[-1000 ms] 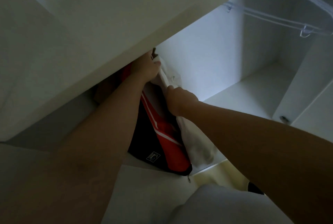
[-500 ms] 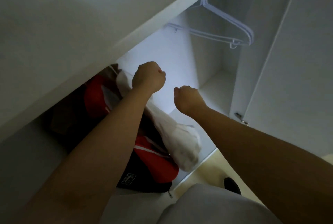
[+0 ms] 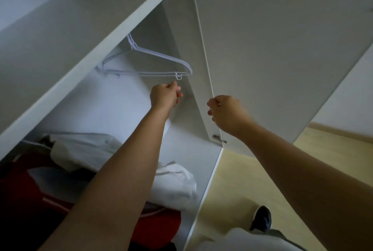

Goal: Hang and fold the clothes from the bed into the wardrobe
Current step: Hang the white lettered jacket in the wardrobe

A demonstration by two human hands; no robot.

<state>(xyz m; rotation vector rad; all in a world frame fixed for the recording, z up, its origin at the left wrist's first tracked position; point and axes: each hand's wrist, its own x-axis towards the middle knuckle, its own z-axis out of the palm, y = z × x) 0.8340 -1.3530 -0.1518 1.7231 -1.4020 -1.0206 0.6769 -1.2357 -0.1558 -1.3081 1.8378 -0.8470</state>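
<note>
Hangers [image 3: 145, 73] in wardrobe [image 3: 113, 97], above clothes [image 3: 173, 186] (door [image 3: 262, 48] at right)

single head-worn wide-angle view, tilted, looking forward and down, close to open wardrobe [image 3: 121, 107]

White hangers [image 3: 149, 63] hang empty – clothes [image 3: 173, 182] below.
</note>
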